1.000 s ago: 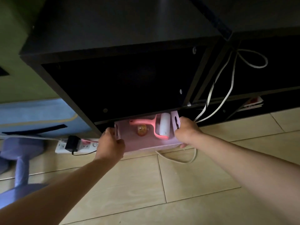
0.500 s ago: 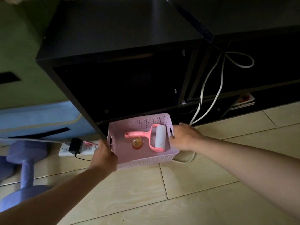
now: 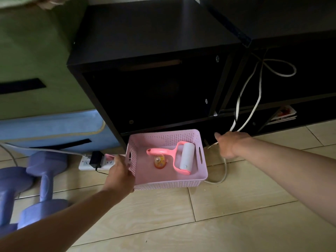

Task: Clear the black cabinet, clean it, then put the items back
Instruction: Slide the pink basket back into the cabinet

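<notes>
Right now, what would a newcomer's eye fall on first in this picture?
The pale pink perforated plastic basket stands out in front of the black cabinet, with a pink-handled white lint roller lying inside. The left hand grips its left rim; the right hand is open, apart from it, to its right. Two purple dumbbells lie at far left.
</notes>
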`<state>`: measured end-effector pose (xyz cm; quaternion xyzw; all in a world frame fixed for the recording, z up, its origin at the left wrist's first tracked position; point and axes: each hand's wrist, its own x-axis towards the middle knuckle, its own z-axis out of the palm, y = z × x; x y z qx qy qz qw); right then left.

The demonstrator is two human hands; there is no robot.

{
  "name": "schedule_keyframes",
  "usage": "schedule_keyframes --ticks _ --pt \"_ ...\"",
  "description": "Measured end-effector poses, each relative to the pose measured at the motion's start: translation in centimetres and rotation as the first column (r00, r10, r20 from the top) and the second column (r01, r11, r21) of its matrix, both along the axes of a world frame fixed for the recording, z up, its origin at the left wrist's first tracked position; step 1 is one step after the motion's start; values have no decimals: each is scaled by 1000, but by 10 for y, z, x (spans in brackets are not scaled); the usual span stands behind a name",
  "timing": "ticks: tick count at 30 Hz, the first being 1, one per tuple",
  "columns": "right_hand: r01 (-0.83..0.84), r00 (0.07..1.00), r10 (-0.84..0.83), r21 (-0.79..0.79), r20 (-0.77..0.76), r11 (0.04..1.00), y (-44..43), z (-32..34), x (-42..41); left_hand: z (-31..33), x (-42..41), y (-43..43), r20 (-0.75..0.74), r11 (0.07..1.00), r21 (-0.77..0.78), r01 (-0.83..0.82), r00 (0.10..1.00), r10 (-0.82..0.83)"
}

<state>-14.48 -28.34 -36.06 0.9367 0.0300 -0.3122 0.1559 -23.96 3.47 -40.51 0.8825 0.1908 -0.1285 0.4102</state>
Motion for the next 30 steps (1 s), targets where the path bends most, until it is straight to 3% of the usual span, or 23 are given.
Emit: schedule_keyframes --ticks 4,11,26,30 --pt "-76 980 67 -43 -188 996 -3 1 -13 0 1 -5 -20 999 -36 -7 1000 7" --pt "-161 933 117 -105 -339 981 -5 4 -27 2 12 -19 -16 996 -85 -10 1000 9" --pt "-63 960 74 46 -269 997 -2 -5 -28 -30 92 -65 27 998 -10 -69 997 69" --pt "-97 953 115 79 -281 992 -3 -16 -24 -46 113 -63 5 986 -85 -143 990 144"
